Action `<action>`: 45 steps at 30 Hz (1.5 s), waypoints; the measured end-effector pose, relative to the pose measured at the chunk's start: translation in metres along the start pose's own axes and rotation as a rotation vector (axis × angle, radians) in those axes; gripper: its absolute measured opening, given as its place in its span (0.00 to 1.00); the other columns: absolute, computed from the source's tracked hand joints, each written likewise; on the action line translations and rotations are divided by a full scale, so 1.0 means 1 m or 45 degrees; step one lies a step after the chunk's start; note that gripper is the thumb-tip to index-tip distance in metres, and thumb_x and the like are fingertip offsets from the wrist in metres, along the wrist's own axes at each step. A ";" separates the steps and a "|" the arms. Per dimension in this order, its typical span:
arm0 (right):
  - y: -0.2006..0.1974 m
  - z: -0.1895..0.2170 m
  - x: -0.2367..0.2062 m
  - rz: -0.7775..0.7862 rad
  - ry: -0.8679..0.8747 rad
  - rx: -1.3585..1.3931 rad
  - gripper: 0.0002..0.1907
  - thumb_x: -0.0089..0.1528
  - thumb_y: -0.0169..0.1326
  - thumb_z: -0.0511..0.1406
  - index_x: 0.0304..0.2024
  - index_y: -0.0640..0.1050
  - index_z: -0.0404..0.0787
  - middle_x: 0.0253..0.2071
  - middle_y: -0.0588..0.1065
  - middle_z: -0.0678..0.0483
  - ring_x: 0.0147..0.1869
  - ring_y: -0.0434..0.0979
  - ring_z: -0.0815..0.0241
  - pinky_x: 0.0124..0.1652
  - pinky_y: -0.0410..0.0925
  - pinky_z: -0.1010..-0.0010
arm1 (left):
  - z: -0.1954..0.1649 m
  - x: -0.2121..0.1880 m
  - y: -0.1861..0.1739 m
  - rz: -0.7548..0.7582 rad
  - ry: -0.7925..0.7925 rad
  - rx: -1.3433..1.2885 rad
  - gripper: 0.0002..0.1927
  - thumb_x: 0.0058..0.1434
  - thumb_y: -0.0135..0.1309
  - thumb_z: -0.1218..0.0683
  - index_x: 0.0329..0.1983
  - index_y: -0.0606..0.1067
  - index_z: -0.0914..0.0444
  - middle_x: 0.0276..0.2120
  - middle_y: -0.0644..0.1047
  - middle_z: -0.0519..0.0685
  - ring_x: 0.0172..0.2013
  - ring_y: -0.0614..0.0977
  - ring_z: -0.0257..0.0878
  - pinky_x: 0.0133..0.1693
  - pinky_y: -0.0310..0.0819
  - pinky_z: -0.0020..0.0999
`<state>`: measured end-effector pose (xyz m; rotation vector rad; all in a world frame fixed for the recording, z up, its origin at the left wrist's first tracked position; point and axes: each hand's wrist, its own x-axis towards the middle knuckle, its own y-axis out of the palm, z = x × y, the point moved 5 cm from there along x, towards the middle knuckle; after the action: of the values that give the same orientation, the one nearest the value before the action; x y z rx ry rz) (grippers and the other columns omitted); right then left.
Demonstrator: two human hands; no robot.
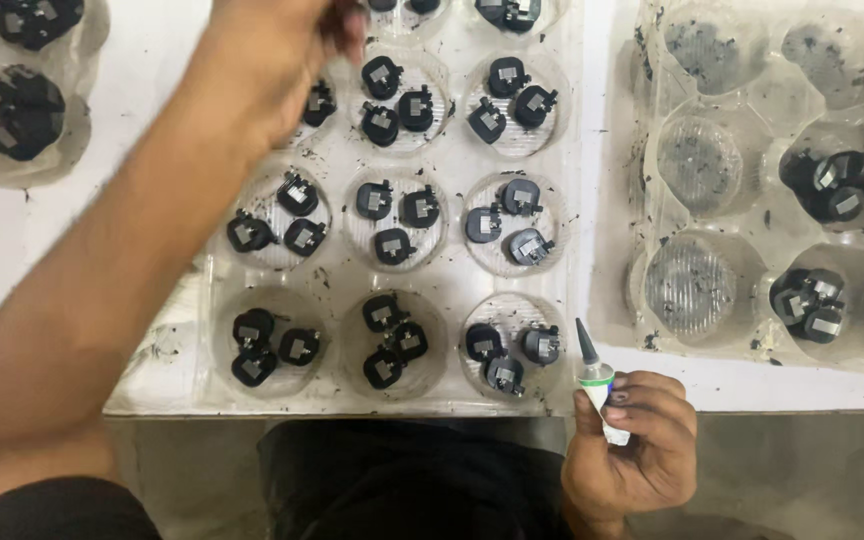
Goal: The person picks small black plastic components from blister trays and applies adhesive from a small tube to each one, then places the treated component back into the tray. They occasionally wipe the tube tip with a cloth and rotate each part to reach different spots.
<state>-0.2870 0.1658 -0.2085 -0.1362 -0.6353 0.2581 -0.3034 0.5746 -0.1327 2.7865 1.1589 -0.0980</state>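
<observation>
Right now, from the head camera, the right hand pinches a small glue tube between thumb and curled fingers, its dark nozzle pointing up toward the clear plastic tray just ahead of it. The left hand reaches far forward over the tray's upper pockets, fingers bunched; whether it pinches anything I cannot tell. Small black parts sit nearest the nozzle. A steady tip and a light squeeze would probably keep glue off neighbouring pieces.
</observation>
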 end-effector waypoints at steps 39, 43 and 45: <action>0.031 0.071 -0.019 0.251 -0.189 0.134 0.18 0.63 0.69 0.29 0.42 0.69 0.38 0.37 0.72 0.51 0.40 0.78 0.57 0.41 0.76 0.70 | 0.084 -0.261 0.039 0.132 0.192 -0.316 0.29 0.62 0.58 0.75 0.66 0.73 0.65 0.58 0.74 0.50 0.52 0.79 0.32 0.52 0.80 0.26; 0.030 0.072 -0.015 0.284 -0.189 0.096 0.16 0.62 0.68 0.29 0.40 0.70 0.37 0.38 0.74 0.51 0.39 0.78 0.57 0.40 0.77 0.69 | 0.082 -0.261 0.039 0.155 0.167 -0.304 0.30 0.61 0.57 0.75 0.66 0.73 0.66 0.58 0.74 0.50 0.53 0.79 0.32 0.52 0.82 0.26; 0.030 0.071 -0.013 0.278 -0.191 0.067 0.16 0.61 0.67 0.28 0.39 0.70 0.36 0.36 0.74 0.50 0.37 0.78 0.57 0.40 0.77 0.69 | 0.083 -0.261 0.040 0.165 0.150 -0.316 0.30 0.61 0.57 0.75 0.66 0.73 0.66 0.58 0.74 0.50 0.54 0.79 0.33 0.53 0.82 0.27</action>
<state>-0.3457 0.1940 -0.1648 -0.1361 -0.7629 0.4988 -0.4603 0.3524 -0.1839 2.6653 0.9371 0.2097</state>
